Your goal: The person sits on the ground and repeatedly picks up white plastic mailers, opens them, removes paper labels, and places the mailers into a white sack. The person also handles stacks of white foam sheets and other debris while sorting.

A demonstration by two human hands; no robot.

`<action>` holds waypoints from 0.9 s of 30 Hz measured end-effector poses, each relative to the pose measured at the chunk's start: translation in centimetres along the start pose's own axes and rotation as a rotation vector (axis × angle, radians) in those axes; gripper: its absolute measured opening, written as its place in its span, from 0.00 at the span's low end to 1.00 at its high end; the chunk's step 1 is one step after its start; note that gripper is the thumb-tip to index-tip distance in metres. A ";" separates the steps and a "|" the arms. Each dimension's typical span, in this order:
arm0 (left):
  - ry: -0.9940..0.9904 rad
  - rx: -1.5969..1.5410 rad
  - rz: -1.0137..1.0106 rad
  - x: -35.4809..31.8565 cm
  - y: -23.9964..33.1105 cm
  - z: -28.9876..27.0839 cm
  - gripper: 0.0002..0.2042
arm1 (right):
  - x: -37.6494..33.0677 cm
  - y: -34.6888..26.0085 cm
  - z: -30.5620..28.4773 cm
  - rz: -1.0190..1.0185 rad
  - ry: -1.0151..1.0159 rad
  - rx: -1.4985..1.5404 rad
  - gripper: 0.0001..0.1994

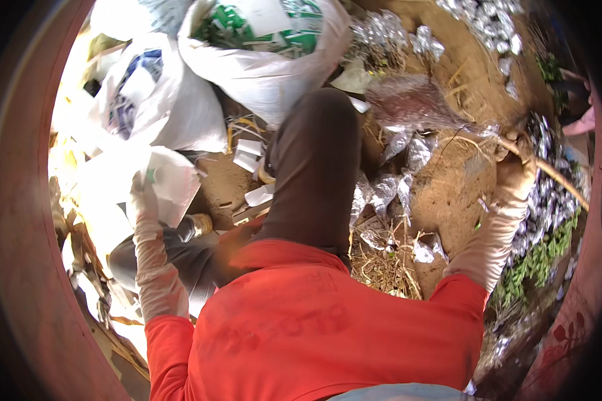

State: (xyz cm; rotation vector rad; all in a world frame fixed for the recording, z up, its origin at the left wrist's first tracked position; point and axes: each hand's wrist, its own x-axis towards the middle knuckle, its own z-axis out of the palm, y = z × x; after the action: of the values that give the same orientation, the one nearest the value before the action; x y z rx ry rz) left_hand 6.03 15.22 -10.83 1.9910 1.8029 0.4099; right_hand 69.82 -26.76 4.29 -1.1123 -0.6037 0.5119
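My left hand (142, 194) is closed on the edge of a white sheet (174, 180), paper or thin plastic, with a small green mark; strong sunlight washes out part of it. Out to the right, the fingers of my right hand (517, 160) are wrapped round a thin wooden stick (560, 180) that slants down to the right. From near this hand a crumpled clear plastic sheet (411, 100) stretches leftward above the soil. Whether the fingers also pinch its end, I cannot tell.
White sacks (274, 73) of green-printed and blue-printed strips (140, 73) stand ahead. Silver-wrapped bundles (488, 23) lie far right, with more silver pieces (388, 194) and dry twigs (381, 267) by my raised knee (318, 140). Green leafy plants (538, 260) lie right. Another person's pink sleeve (580, 123) shows.
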 end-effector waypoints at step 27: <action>0.168 -0.218 0.171 2.6 4.6 3.1 0.12 | -18.0 12.3 36.7 0.124 -0.818 -0.505 0.23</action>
State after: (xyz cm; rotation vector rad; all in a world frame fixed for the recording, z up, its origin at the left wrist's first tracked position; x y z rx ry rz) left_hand 11.87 17.11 -11.41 2.0117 1.6073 0.8127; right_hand 30.85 -9.68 1.08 -1.4087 -1.4383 0.9690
